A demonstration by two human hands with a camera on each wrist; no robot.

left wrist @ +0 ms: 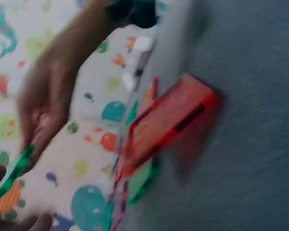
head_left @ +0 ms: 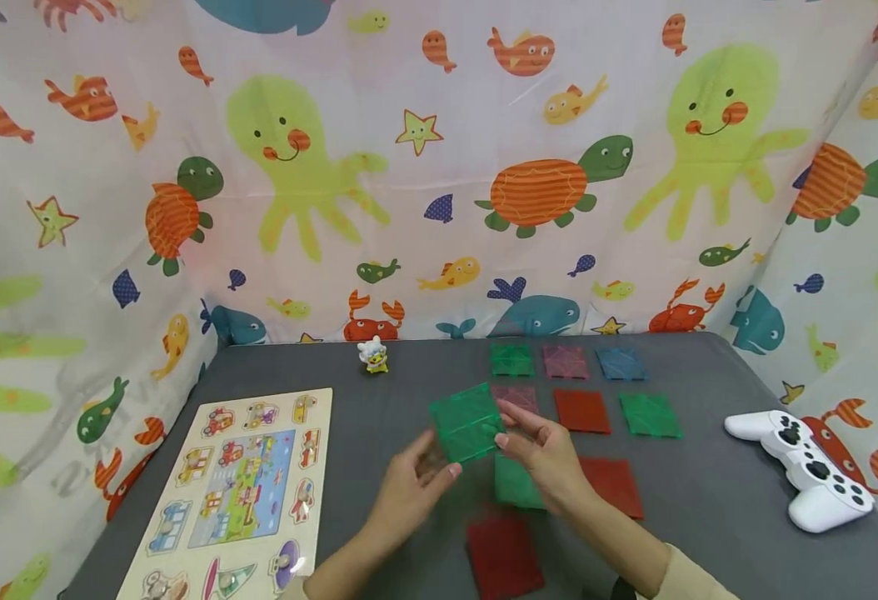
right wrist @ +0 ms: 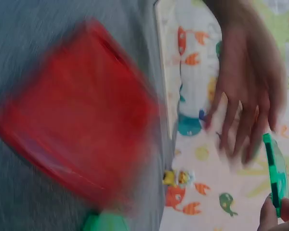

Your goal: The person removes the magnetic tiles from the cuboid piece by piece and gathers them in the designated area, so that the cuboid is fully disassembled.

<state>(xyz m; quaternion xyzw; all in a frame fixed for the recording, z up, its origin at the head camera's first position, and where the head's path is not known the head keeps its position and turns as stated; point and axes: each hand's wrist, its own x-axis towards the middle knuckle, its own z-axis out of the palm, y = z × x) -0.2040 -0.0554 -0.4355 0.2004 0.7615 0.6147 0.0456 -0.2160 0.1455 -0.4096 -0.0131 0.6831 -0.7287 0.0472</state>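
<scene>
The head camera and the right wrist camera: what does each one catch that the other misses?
Only the head view shows the white game controller, the wooden picture puzzle, the far rows of coloured tiles and the right hand whole. Only the right wrist view, though blurred, shows a red tile filling the frame up close. Both show the green tile pinched by the right hand, the left hand at it, and the small toy figure.

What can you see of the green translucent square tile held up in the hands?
The green translucent square tile looks like plastic, with a darker frame and moulded ribs across its face. It is lifted off the grey table, tilted, face toward the camera. The right hand pinches its right edge; the left hand is at its lower-left corner.
</scene>
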